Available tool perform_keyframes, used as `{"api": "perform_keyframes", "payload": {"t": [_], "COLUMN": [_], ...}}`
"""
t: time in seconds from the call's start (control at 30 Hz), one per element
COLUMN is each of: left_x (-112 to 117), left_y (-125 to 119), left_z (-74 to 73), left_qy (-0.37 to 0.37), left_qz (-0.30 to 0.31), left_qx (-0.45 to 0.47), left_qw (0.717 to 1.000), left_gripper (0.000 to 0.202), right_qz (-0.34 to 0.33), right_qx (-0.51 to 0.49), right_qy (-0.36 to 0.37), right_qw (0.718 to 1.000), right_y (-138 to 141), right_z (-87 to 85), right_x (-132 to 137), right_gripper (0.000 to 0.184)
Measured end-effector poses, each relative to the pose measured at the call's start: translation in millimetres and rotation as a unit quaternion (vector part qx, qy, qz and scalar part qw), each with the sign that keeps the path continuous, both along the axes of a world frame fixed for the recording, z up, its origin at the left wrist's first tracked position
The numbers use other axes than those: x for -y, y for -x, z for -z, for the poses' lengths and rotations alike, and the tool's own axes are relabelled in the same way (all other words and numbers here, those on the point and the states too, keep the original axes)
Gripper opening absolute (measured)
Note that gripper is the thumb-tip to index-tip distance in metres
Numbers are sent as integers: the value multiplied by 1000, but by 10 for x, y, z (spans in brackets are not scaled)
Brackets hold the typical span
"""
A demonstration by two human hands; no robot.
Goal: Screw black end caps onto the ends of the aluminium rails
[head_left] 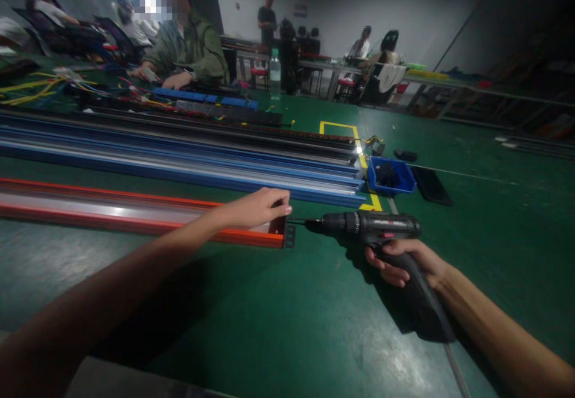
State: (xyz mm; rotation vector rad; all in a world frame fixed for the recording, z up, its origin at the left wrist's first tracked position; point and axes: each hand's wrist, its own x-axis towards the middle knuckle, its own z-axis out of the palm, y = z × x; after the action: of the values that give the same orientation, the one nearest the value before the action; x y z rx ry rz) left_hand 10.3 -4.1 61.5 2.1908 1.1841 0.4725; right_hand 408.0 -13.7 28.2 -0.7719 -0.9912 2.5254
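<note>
A long red-orange metal profile point(251, 236) lies on the green table, with a black end cap point(290, 236) at its right end. Over that end my left hand point(258, 207) is closed, its fingers bent down beside the cap; the fingertips' exact contact is partly hidden. My right hand point(399, 260) is wrapped around the handle of a black cordless drill point(381, 225), with the index finger near the trigger. The drill points left, and its long thin bit point(297, 221) reaches the end cap just below my left fingertips.
Behind the red profile lie several blue and black profiles point(179, 158). A blue bin point(392, 188) of black parts stands by their right ends, beside a dark flat object point(432, 185). Farther back are coloured wires point(40, 90), a bottle point(275, 76) and a seated person in a green jacket point(202, 51).
</note>
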Motion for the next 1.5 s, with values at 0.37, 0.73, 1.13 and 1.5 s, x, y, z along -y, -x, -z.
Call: {"api": "perform_keyframes", "payload": {"t": [0.37, 0.73, 1.13, 1.5], "left_x": [0, -5, -5, 4], "left_y": [7, 2, 5, -1], "left_z": [6, 2, 5, -7], "left_qy": [5, -6, -3, 4], "left_qz": [-2, 0, -1, -3], "left_qx": [4, -4, -6, 0], "left_qw": [1000, 1000, 1000, 1000], "left_gripper": [34, 33, 34, 33], "right_qz": [-1, -1, 1, 6], "right_qx": [-5, 4, 13, 22], "right_qy": [0, 17, 20, 13], "right_qw": [1000, 1000, 1000, 1000], "right_y": [22, -9, -26, -20], "right_z": [-25, -6, 6, 2], "right_x": [2, -5, -8, -8], "right_gripper": [25, 25, 24, 22]}}
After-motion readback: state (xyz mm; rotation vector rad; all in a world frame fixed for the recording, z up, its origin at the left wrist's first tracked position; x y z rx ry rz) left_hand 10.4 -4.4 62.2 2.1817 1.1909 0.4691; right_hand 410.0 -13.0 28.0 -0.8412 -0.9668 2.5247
